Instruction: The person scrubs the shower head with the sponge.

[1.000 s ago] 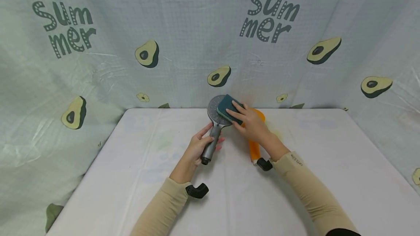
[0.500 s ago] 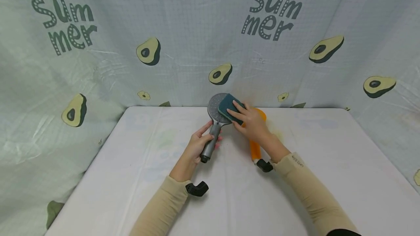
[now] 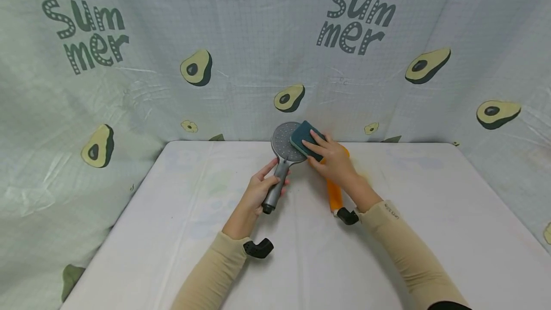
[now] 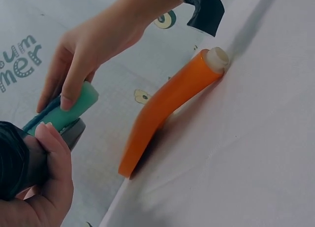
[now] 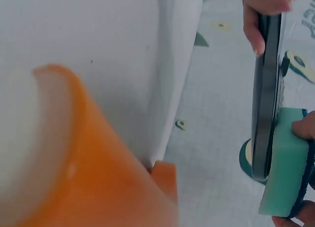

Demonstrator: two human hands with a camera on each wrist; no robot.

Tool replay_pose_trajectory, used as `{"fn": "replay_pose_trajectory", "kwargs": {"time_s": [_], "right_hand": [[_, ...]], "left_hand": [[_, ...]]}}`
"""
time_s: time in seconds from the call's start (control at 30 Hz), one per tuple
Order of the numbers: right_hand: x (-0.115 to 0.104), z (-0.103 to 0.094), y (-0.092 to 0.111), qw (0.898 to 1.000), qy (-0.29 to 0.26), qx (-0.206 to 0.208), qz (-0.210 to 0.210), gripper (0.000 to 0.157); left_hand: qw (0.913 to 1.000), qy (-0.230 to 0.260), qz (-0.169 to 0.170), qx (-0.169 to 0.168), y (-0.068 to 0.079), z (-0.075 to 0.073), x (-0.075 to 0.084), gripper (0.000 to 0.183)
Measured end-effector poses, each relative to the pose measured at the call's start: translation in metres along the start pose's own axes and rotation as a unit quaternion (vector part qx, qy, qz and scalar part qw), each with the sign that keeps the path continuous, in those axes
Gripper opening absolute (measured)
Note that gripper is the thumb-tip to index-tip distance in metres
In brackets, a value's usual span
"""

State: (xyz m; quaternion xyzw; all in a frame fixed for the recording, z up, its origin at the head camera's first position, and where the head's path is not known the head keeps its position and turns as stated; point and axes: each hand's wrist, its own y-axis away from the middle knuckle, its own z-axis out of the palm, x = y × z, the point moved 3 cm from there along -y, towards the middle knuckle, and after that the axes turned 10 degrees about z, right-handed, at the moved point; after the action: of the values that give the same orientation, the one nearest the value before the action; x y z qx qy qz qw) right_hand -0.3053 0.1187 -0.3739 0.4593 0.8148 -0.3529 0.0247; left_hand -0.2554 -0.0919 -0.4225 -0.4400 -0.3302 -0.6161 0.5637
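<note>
My left hand (image 3: 255, 194) grips the handle of a grey shower head (image 3: 284, 138), its round, dotted spray face turned up above the table's far edge. Over the right part of that face lies a sponge (image 3: 306, 138) with a dark teal scouring side and a light green foam side. The right hand (image 3: 337, 161) holds the sponge by its edges, fingers spread over the dark side. In the right wrist view the green foam (image 5: 284, 163) touches the shower head's face (image 5: 268, 104). Part of the face is hidden under the sponge.
An orange shower head (image 4: 165, 106) with a whitish connector end lies on the white table (image 3: 206, 262), partly hidden under the right hand in the head view. A pale curtain (image 3: 241, 51) printed with avocados and lettering hangs behind the table. Black camera mounts sit at both wrists.
The right hand has slid the sponge slightly right and up across the spray face, uncovering more of it. My left hand keeps the grey shower head nearly still.
</note>
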Motion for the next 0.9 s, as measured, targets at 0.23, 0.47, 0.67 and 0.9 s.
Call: {"fn": "replay_pose_trajectory", "kwargs": {"time_s": [0.23,0.47,0.67,0.9], "right_hand": [[-0.009,0.004,0.005,0.999,-0.015,-0.017,-0.037,0.046],[0.004,-0.001,0.002,0.999,-0.021,-0.028,0.011,0.047],[0.006,-0.001,0.004,1.000,-0.010,-0.002,-0.006,0.047],[-0.006,0.003,0.011,0.997,-0.014,-0.002,-0.077,0.046]], "left_hand": [[1.0000,-0.002,-0.003,0.007,0.001,0.000,0.001,0.068],[1.0000,-0.008,0.000,0.002,-0.001,0.001,0.001,0.066],[1.0000,-0.006,0.000,-0.003,-0.001,0.002,0.000,0.066],[1.0000,0.000,-0.005,0.004,-0.001,0.001,0.000,0.067]]}}
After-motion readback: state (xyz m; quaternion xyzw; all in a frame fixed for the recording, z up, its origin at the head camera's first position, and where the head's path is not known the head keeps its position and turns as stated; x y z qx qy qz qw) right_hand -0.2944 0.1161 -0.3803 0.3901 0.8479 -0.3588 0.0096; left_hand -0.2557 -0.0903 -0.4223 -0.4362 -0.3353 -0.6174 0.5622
